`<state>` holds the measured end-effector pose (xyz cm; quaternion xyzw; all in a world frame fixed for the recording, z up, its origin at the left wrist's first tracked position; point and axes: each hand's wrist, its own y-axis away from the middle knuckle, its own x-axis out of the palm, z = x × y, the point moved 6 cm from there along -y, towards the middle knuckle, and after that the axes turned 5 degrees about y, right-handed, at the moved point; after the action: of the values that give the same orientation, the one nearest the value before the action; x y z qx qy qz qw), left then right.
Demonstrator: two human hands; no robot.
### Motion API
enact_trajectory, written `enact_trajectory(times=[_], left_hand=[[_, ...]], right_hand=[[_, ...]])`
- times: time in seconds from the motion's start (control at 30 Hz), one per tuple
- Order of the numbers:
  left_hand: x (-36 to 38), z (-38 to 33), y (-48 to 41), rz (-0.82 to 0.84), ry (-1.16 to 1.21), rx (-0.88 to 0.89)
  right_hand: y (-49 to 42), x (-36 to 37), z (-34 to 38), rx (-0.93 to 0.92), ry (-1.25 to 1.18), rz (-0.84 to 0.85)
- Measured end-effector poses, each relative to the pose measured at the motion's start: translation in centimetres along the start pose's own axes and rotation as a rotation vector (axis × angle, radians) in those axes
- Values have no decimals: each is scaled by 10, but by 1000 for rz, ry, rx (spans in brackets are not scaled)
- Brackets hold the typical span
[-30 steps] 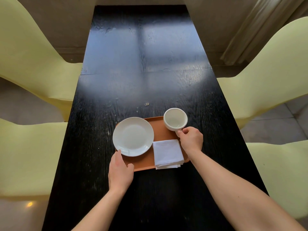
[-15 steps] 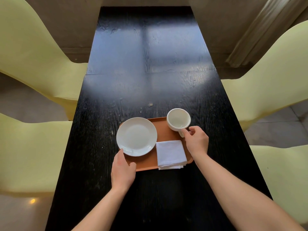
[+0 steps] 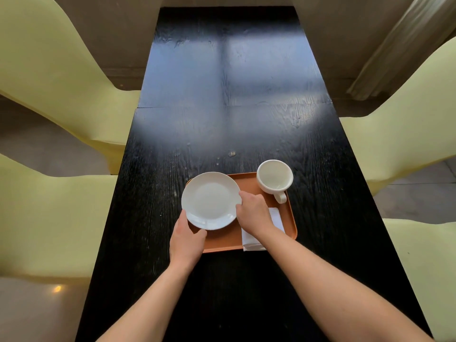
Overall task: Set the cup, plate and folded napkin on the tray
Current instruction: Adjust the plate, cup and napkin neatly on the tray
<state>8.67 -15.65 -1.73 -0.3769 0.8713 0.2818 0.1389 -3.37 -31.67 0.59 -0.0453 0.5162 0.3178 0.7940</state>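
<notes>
Left hand: the left hand point(image 3: 186, 239), lower centre of the frame, cups the near-left rim of the plate, thumb up along the edge and fingers curled beneath; whether it also bears on the tray's near-left corner cannot be told.
Plate: a round white ceramic plate point(image 3: 209, 199) lies on the left part of the tray, its left rim hanging past the tray's edge.
Right hand: the right hand point(image 3: 253, 212) pinches the plate's right rim between thumb and fingertips, knuckles bent.
Key relation: the plate sits between the two hands, left hand at its near-left, right hand at its right, both touching it; any shift further onto the tray would go rightward, I judge.
Tray: a flat orange rectangular tray point(image 3: 249, 180) rests on the black wood-grain surface point(image 3: 222, 95).
Napkin: a folded white napkin point(image 3: 277, 218) lies on the tray's near-right part, mostly hidden under the right wrist, its near edge poking past the tray.
Cup: a white ceramic cup point(image 3: 274, 176), empty, stands at the tray's far-right corner, handle toward the viewer.
</notes>
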Motion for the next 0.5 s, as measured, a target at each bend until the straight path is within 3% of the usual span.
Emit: enact_trajectory(times=[0.17,0.5], left_hand=[[1,-1,0,27,-12,-6],[1,-4,4,63,-47,29]], right_hand=[[-10,9,-4,93,69,105],[-8,10,-7,107,62,100]])
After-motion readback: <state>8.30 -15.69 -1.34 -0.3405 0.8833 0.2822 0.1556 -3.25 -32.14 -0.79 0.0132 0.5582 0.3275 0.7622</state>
